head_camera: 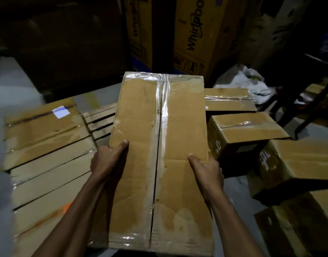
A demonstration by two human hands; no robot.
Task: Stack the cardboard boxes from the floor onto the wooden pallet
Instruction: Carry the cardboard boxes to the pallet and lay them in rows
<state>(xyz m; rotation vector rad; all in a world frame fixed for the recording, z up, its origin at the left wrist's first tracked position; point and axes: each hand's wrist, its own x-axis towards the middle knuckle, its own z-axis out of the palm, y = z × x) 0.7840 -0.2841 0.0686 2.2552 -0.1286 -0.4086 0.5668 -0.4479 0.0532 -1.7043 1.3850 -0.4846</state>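
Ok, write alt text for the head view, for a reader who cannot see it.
Two bare hands, left hand and right hand, grip the sides of a long taped cardboard box held out in front. Boxes already sit on a wooden pallet at left, and more boxes lie at right.

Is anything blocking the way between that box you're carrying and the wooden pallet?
Nothing visible does. Both hands, left hand and right hand, hold the long box above bare slats of the pallet, beside boxes already stacked there.
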